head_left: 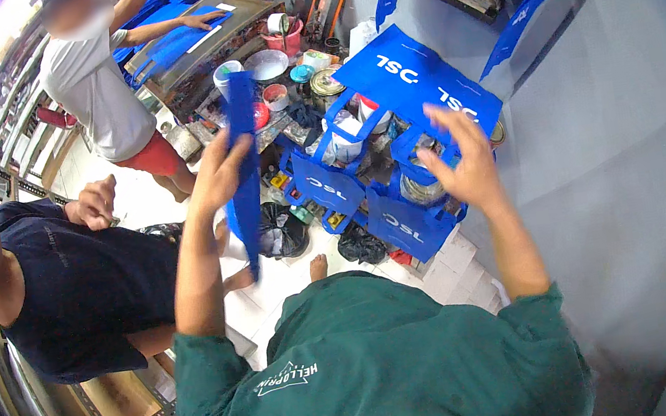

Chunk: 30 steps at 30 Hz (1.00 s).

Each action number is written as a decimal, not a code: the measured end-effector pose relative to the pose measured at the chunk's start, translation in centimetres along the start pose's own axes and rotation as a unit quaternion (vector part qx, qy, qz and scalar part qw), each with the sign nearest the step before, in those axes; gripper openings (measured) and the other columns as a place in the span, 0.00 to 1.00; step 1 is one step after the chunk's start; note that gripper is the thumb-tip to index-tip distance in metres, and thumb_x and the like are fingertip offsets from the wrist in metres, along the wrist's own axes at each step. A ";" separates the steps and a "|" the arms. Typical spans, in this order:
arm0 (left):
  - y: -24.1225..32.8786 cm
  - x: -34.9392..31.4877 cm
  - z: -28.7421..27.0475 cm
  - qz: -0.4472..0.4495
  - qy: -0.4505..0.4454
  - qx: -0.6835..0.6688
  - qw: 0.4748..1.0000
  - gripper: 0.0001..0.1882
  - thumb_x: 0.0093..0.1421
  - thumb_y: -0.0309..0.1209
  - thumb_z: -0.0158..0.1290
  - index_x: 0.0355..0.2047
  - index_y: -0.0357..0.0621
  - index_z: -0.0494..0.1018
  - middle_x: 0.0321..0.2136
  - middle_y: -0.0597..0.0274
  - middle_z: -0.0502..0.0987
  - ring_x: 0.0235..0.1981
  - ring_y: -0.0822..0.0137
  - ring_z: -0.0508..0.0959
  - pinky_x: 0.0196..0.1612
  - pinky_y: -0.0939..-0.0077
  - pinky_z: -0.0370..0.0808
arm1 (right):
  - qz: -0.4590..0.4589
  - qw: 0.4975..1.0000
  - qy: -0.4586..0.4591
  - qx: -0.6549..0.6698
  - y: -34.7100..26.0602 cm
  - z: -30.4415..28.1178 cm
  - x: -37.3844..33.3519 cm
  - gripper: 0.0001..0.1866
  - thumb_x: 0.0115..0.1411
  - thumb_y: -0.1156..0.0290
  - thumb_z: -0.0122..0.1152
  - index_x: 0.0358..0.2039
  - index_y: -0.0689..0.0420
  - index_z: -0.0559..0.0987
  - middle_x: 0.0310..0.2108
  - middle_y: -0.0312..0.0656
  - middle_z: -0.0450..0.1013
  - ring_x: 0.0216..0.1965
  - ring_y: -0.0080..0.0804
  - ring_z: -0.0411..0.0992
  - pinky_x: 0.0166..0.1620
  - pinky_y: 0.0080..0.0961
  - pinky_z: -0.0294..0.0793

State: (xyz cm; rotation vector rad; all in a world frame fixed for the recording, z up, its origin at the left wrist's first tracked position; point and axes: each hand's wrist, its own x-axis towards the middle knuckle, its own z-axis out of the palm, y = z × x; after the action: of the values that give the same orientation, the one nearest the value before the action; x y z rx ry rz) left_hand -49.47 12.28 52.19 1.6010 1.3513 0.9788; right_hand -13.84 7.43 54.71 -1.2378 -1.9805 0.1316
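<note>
My left hand (220,171) is closed on a blue fabric bag (242,127), which hangs upright and shows almost edge-on. My right hand (465,158) is raised with its fingers apart and nothing in them. Behind it, a blue fabric bag with white lettering (424,78) is spread above the cluttered table. Lower down, two more printed blue bags, one on the left (324,188) and one on the right (409,223), hang at the table's front with their handles showing.
Paint cans (327,82), a white bowl (266,65) and a pink bucket (286,39) crowd the table. More blue bags hang from a rack, one at upper right (523,2). Black plastic bags (361,243) lie below. Two people stand at left; one touches a blue sheet (189,37).
</note>
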 end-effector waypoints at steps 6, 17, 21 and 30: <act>9.6 1.3 1.2 0.169 -0.269 0.368 0.874 0.21 0.61 0.39 0.44 0.51 0.41 0.65 0.44 0.47 0.72 0.48 0.54 0.70 0.49 0.64 0.66 | -0.244 0.963 -0.049 -0.104 -5.0 -0.6 7.6 0.31 0.44 0.57 0.63 0.50 0.52 0.69 0.47 0.47 0.66 0.54 0.45 0.60 0.55 0.42 0.57; 2.6 -1.6 -6.0 0.388 0.349 0.016 0.853 0.28 0.57 0.52 0.39 0.50 0.44 0.63 0.48 0.55 0.68 0.51 0.57 0.66 0.53 0.62 0.63 | 0.017 0.961 -0.151 0.232 -7.3 -3.6 9.6 0.15 0.51 0.74 0.60 0.42 0.60 0.74 0.35 0.40 0.73 0.38 0.27 0.71 0.43 0.24 0.70; -18.9 -0.1 3.6 0.278 0.176 -0.755 0.567 0.38 0.56 0.67 0.30 0.53 0.51 0.59 0.51 0.63 0.65 0.52 0.63 0.63 0.55 0.62 0.60 | 0.198 0.921 -0.016 0.335 -2.4 -8.6 7.5 0.23 0.52 0.74 0.60 0.48 0.63 0.68 0.42 0.42 0.70 0.43 0.28 0.69 0.47 0.25 0.68; -3.0 -0.5 18.0 -0.029 -0.109 -0.424 0.899 0.29 0.53 0.44 0.48 0.51 0.40 0.60 0.44 0.57 0.68 0.46 0.62 0.68 0.48 0.69 0.65 | 0.435 0.845 0.046 0.307 9.8 -8.2 -5.6 0.24 0.54 0.74 0.58 0.51 0.64 0.65 0.44 0.44 0.69 0.46 0.31 0.68 0.51 0.28 0.65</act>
State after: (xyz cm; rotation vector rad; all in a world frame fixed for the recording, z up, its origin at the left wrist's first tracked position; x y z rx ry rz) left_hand -34.07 10.38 42.64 0.9477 0.6478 1.1020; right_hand -0.16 5.59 52.78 -1.5358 -1.0016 1.0439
